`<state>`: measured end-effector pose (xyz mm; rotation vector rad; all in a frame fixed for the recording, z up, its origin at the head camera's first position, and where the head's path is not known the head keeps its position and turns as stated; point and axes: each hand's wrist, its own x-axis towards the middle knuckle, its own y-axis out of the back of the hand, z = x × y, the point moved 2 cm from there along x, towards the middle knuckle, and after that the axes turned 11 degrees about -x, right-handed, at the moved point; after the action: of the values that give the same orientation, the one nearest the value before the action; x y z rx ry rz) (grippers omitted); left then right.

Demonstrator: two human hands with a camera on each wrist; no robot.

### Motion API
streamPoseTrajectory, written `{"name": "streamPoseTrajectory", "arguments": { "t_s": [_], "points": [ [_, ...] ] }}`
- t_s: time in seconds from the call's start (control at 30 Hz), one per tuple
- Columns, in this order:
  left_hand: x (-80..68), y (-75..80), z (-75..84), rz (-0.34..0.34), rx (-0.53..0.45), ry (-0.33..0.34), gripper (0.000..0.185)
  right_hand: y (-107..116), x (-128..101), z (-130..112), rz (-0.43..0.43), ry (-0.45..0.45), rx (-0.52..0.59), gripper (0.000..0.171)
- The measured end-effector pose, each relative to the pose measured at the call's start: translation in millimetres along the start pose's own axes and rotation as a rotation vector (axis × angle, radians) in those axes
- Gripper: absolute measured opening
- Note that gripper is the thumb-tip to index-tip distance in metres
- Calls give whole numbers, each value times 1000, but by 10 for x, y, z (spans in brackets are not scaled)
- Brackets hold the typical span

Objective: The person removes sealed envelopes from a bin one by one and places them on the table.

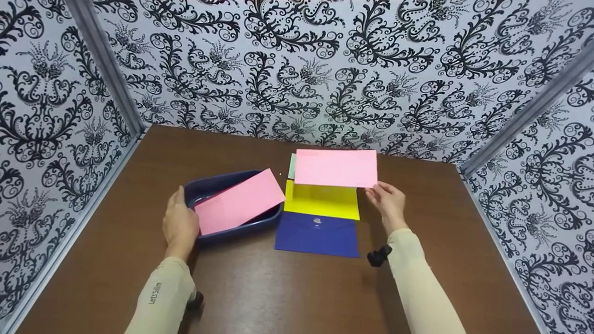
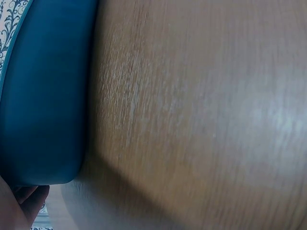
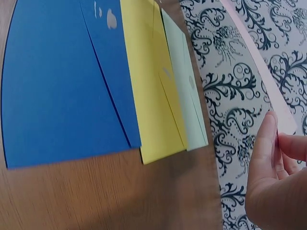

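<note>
My right hand (image 1: pixel 389 204) pinches the lower right corner of a pink envelope (image 1: pixel 336 168), held up above the row of envelopes. In the right wrist view it appears nearly edge-on, a thin pink strip. Beneath it on the table overlap a blue envelope (image 1: pixel 317 235), a yellow envelope (image 1: pixel 320 202) and a pale green envelope (image 1: pixel 292 167), which it mostly covers in the head view. At the left, my left hand (image 1: pixel 180 227) grips the near-left end of a dark blue basin (image 1: pixel 236 233). Another pink envelope (image 1: pixel 239 202) lies slanted in the basin, one corner over the rim.
The brown wooden table (image 1: pixel 315 292) runs back to a wall covered in black-and-white scroll-patterned cloth (image 1: pixel 287 69). Similar patterned panels stand at the left and right, with grey strips along the edges.
</note>
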<state>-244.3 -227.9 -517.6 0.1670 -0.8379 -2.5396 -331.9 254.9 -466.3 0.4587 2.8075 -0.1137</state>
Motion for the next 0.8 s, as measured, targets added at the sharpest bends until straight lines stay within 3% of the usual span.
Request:
{"name": "streamPoseTrajectory", "arguments": {
  "t_s": [0.3, 0.8],
  "points": [
    [0, 8, 8, -9, 16, -11, 66, 190, 15, -57, 53, -30, -39, 37],
    [25, -1, -25, -3, -5, 1, 65, 460, 43, -105, 76, -66, 4, 39]
  ]
}}
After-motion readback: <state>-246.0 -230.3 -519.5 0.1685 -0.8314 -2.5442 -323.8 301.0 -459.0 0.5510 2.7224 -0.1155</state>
